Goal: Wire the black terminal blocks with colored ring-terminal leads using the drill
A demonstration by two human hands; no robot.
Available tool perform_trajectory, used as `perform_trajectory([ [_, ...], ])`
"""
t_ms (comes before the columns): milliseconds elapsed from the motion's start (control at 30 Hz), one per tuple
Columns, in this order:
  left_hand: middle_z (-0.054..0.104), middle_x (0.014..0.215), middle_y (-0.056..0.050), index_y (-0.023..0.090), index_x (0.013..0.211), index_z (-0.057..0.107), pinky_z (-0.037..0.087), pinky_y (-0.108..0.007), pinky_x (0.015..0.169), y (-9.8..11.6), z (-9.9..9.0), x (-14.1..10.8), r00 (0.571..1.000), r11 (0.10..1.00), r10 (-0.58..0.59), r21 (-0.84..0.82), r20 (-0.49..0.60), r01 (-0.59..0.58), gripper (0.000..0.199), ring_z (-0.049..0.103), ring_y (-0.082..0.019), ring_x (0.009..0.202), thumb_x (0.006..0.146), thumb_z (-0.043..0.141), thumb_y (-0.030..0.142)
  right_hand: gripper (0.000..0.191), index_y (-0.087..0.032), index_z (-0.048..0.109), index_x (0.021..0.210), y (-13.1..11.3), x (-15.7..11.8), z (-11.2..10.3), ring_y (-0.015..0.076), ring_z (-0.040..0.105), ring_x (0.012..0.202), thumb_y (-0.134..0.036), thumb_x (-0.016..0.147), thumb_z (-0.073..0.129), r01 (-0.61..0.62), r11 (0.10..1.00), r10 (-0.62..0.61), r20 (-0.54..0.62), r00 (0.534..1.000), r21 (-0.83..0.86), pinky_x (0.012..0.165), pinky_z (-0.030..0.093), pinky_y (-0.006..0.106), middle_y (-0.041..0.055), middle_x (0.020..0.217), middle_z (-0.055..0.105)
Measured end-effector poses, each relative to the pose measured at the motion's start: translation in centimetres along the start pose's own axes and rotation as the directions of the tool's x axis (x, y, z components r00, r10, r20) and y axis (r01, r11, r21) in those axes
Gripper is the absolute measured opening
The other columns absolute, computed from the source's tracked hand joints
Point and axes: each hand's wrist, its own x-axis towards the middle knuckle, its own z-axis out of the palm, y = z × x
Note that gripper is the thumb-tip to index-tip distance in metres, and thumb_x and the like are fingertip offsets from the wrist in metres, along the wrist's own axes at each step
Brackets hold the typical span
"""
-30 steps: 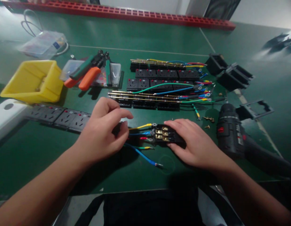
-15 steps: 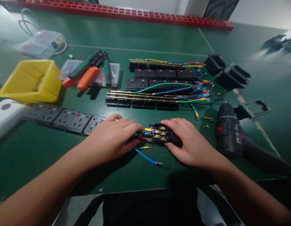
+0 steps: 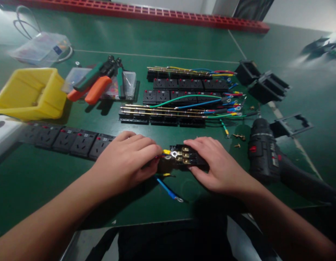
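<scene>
My right hand (image 3: 215, 165) grips a black terminal block (image 3: 185, 155) with brass contacts, thumb on the near side and fingers over the far side. My left hand (image 3: 130, 157) is closed on wires at the end of a black socket strip (image 3: 81, 143). A yellow-sleeved ring terminal (image 3: 168, 153) sticks out past its fingertips, level with the block's left edge; whether they touch I cannot tell. Below the hand, a blue wire (image 3: 168, 188) with a ring terminal hangs over the table. The rest of the wires are hidden behind my fingers.
Several wired socket strips (image 3: 181, 96) lie behind my hands. A cordless drill (image 3: 264, 152) and loose brass screws (image 3: 237, 145) are at right, black housings (image 3: 268, 87) beyond. Orange-and-green crimping pliers (image 3: 96, 87), a yellow bin (image 3: 52, 98) and a clear box (image 3: 40, 47) stand at left.
My left hand has shifted slightly left along with the socket strip. The yellow ring terminal now shows in front, while the blue one beside it is hidden. My right hand stays on the block.
</scene>
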Motion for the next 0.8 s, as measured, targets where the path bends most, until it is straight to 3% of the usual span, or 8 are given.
perform_trajectory([
  [267, 0.071, 0.092, 0.0, 0.022, 0.1, 0.062, 0.041, -0.036, 0.081, 0.1, 0.3, -0.1, 1.0, 0.999, 0.03, 0.012, 0.001, -0.03, 0.01, 0.066, -0.018, 0.084, 0.096, 0.054, 0.026, 0.053, -0.02, 0.048, 0.139, -0.8, 0.1, 0.3, 0.0253, 0.053, 0.115, -0.03, 0.089, 0.061, 0.023, 1.0, -0.024, 0.022, 0.999, 0.011, 0.099, 0.045, 0.045, 0.0102, 0.127, 0.058],
  [800, 0.072, 0.11, -0.001, 0.024, 0.117, 0.059, 0.042, -0.036, 0.087, 0.5, 0.7, -0.1, 0.998, 0.998, 0.054, -0.025, 0.032, -0.053, 0.019, 0.065, -0.018, 0.092, 0.101, 0.049, 0.027, 0.052, -0.018, 0.049, 0.139, -1.3, 0.2, 0.6, 0.0259, 0.053, 0.113, -0.031, 0.09, 0.059, 0.052, 0.999, -0.052, 0.042, 0.998, 0.016, 0.097, 0.045, 0.045, 0.0124, 0.127, 0.059],
])
